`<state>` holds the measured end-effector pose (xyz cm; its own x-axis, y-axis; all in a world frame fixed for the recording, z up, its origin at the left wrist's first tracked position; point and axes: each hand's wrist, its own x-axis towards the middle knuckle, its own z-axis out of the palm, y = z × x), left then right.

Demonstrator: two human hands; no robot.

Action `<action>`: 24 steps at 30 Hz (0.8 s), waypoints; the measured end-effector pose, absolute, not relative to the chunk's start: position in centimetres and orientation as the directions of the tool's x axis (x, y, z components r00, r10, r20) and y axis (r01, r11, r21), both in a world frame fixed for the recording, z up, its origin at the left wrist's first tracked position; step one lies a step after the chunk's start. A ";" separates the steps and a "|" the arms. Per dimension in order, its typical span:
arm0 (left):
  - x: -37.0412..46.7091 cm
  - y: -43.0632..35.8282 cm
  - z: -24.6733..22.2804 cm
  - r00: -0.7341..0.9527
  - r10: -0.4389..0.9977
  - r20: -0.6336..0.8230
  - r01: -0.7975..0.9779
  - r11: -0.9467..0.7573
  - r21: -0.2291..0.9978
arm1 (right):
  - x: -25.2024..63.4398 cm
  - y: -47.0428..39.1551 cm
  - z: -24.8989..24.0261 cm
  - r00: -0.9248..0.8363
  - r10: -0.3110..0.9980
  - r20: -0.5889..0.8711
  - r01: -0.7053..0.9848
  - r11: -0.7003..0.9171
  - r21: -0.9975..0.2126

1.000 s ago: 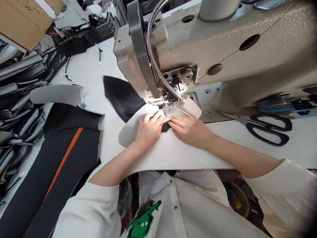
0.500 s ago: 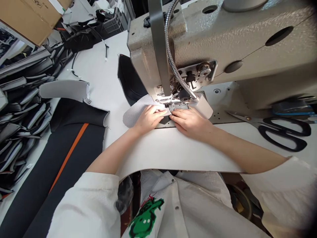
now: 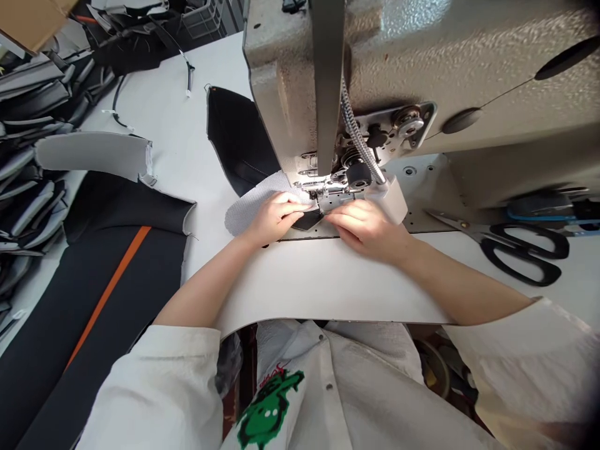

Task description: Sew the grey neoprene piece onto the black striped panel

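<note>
A fabric piece with a grey mesh face and a black part lies under the needle area of a sewing machine. My left hand is closed on its near edge, thumb and fingers drawn together, just left of the presser foot. Right of the foot, my right hand has its fingertips together at the fabric's edge; what lies beneath them is partly hidden. A small black corner of the fabric shows between my hands.
Black-handled scissors lie to the right on the white table. At left rest a black panel with an orange stripe and a curved grey piece. Stacked fabric pieces and a cardboard box stand beyond.
My view has shifted closer to the machine. The black corner between my hands shows more now, and my right fingers sit slightly farther from the left ones.
</note>
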<state>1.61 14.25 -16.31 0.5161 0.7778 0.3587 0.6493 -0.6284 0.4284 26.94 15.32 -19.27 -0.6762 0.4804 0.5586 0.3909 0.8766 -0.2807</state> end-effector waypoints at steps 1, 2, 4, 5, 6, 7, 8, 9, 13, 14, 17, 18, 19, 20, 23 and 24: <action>1.5 14.4 -16.4 0.527 0.770 0.360 0.647 -0.638 0.417 | 26.9 15.2 -19.1 -0.674 0.484 0.558 0.399 0.875 -0.275; 1.5 14.5 -16.4 0.551 0.751 0.365 0.647 -0.660 0.382 | 26.8 15.2 -19.0 -0.675 0.489 0.553 0.410 0.871 -0.270; 1.4 14.6 -16.3 0.610 0.691 0.389 0.639 -0.719 0.275 | 26.5 15.1 -19.0 -0.686 0.494 0.535 0.428 0.868 -0.252; 1.4 14.6 -16.3 0.636 0.658 0.402 0.629 -0.745 0.223 | 26.4 15.1 -19.0 -0.691 0.496 0.526 0.436 0.866 -0.243; 1.4 14.6 -16.2 0.656 0.630 0.415 0.621 -0.763 0.179 | 26.3 15.1 -19.0 -0.694 0.499 0.519 0.445 0.864 -0.236; 1.4 14.6 -16.1 0.671 0.609 0.422 0.613 -0.777 0.146 | 26.3 15.1 -19.0 -0.694 0.504 0.514 0.453 0.861 -0.232; 1.4 14.7 -16.0 0.682 0.595 0.425 0.607 -0.785 0.124 | 26.3 15.1 -19.0 -0.692 0.509 0.512 0.460 0.857 -0.231; 1.4 14.7 -15.9 0.691 0.585 0.425 0.600 -0.792 0.115 | 26.3 15.1 -19.1 -0.689 0.515 0.510 0.466 0.854 -0.233; 1.4 14.9 -16.0 0.694 0.582 0.424 0.581 -0.800 0.147 | 26.4 15.3 -19.3 -0.690 0.521 0.502 0.462 0.851 -0.249; 1.3 15.1 -16.0 0.690 0.584 0.427 0.587 -0.797 0.141 | 26.3 15.4 -19.3 -0.689 0.521 0.504 0.461 0.851 -0.250; 1.2 15.6 -15.9 0.697 0.578 0.424 0.615 -0.786 0.061 | 26.2 15.5 -19.4 -0.668 0.531 0.521 0.480 0.843 -0.242; 1.2 15.9 -15.9 0.707 0.568 0.422 0.616 -0.787 0.027 | 26.1 15.5 -19.4 -0.658 0.538 0.527 0.491 0.837 -0.241; 1.2 16.1 -15.9 0.718 0.555 0.420 0.613 -0.790 -0.003 | 26.1 15.5 -19.4 -0.650 0.544 0.530 0.500 0.832 -0.241; 1.1 16.3 -15.8 0.728 0.542 0.420 0.607 -0.795 -0.027 | 26.0 15.6 -19.4 -0.646 0.548 0.531 0.503 0.829 -0.243; 0.9 16.5 -16.1 0.718 0.546 0.433 0.591 -0.806 0.035 | 26.1 15.8 -19.6 -0.625 0.550 0.554 0.485 0.830 -0.276; 0.9 16.5 -16.3 0.684 0.585 0.436 0.602 -0.790 0.116 | 26.2 15.9 -19.7 -0.616 0.547 0.567 0.469 0.833 -0.295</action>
